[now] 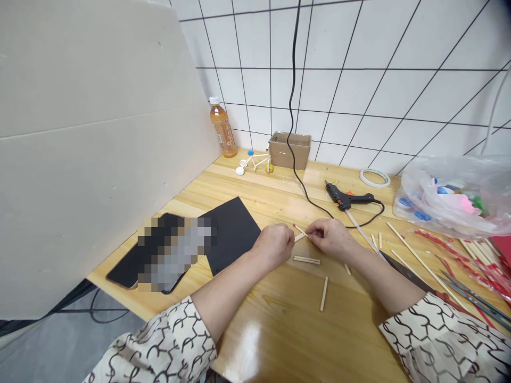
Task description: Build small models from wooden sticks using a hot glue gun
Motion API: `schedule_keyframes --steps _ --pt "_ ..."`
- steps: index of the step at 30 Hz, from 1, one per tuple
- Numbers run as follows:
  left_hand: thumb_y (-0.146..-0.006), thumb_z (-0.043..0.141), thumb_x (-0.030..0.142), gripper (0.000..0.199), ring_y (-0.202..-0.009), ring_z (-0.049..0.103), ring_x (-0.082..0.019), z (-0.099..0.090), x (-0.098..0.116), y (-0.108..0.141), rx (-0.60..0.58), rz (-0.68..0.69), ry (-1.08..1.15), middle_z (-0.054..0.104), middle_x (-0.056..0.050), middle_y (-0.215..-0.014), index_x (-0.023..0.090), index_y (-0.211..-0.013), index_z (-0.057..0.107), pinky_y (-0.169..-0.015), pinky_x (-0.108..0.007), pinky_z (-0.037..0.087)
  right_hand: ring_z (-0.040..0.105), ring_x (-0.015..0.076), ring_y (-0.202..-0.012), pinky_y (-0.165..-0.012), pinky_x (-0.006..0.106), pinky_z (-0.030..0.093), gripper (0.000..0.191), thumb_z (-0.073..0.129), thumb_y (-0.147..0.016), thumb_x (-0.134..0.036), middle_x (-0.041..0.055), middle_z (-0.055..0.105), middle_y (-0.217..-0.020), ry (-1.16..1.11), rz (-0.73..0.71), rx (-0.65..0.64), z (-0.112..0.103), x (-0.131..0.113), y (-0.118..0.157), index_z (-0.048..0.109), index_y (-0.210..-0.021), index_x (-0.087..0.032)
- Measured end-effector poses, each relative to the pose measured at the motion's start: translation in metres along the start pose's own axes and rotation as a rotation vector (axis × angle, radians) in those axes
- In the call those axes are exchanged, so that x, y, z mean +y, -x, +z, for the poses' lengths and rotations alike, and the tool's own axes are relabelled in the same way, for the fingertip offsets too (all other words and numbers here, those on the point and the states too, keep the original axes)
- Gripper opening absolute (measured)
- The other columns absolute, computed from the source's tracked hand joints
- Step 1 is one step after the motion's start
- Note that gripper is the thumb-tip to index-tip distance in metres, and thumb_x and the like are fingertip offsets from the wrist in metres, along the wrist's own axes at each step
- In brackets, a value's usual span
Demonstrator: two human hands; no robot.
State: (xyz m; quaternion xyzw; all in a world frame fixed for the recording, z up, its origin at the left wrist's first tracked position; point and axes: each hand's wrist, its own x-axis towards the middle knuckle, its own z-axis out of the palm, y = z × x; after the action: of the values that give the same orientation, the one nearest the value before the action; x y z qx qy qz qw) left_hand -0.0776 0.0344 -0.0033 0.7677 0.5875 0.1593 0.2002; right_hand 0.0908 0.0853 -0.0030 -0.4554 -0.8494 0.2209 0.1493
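Observation:
My right hand (330, 239) pinches a short wooden stick (300, 230) with a red end between thumb and fingertips. Close beside it, my left hand (275, 244) is closed on another pale wooden stick (299, 238), whose end points toward the right fingertips. The two sticks meet or nearly meet; whether they touch is too small to tell. Just below the hands lies a pair of short sticks (306, 260) side by side. Nearer to me is another short stick piece (324, 293). Part of one more stick (347, 269) shows under my right wrist.
A black glue gun (346, 198) with its cord lies beyond my right hand. Scissors (479, 300), long sticks (415, 256) and a plastic bag (455, 197) are at right. Black card (233, 236), phones (147, 255), a bottle (223, 130), a cardboard box (290, 154) and a stick model (255, 162) stand left and back.

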Motion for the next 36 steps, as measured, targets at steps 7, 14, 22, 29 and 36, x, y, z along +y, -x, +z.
schedule_keyframes --steps 7,14,22,29,36 --pt "-0.070 0.049 0.010 0.019 -0.073 0.059 -0.015 -0.001 0.000 0.001 0.000 0.001 -0.005 0.065 -0.004 -0.075 0.017 -0.065 0.066 -0.068 -0.024 0.046 0.052 0.0114 -0.049 -0.047 0.021 0.039 0.015 0.054 -0.065 -0.013 0.0003 0.062 -0.055 0.012 -0.005 -0.007 0.001 -0.002 0.000 0.069 -0.068 -0.017" --pt "-0.069 0.049 0.010 0.019 -0.072 0.059 -0.016 -0.001 0.000 0.000 -0.002 0.003 -0.009 0.065 -0.004 -0.075 0.017 -0.064 0.066 -0.068 -0.024 0.046 0.057 0.0132 -0.053 -0.050 0.022 0.043 0.016 0.054 -0.068 -0.017 0.0018 0.066 -0.060 -0.061 0.096 0.057 -0.017 0.003 -0.001 0.069 -0.071 -0.016" --pt "-0.071 0.048 0.012 0.020 -0.072 0.059 -0.016 0.001 0.001 -0.001 -0.020 -0.020 -0.015 0.065 -0.005 -0.074 0.016 -0.063 0.065 -0.066 -0.025 0.044 0.059 0.0156 -0.054 -0.050 0.024 0.041 0.016 0.057 -0.068 -0.029 0.0014 0.066 -0.058 0.069 0.256 0.210 -0.062 0.018 0.002 0.069 -0.068 -0.019" --pt "-0.068 0.047 0.009 0.019 -0.072 0.059 -0.015 0.001 0.001 -0.001 -0.025 -0.013 -0.025 0.064 -0.004 -0.073 0.016 -0.061 0.064 -0.063 -0.023 0.041 0.057 0.0168 -0.055 -0.049 0.025 0.037 0.017 0.056 -0.068 -0.029 0.0025 0.064 -0.059 0.223 0.387 0.271 -0.091 0.030 0.008 0.068 -0.072 -0.018" --pt "-0.066 0.044 0.006 0.022 -0.068 0.056 -0.014 -0.004 0.005 0.001 -0.039 -0.006 -0.047 0.061 -0.004 -0.069 0.015 -0.058 0.062 -0.061 -0.022 0.040 0.058 0.0199 -0.063 -0.050 0.026 0.036 0.017 0.053 -0.072 -0.026 0.0061 0.067 -0.069 0.391 0.451 0.169 -0.099 0.034 0.011 0.067 -0.076 -0.018"
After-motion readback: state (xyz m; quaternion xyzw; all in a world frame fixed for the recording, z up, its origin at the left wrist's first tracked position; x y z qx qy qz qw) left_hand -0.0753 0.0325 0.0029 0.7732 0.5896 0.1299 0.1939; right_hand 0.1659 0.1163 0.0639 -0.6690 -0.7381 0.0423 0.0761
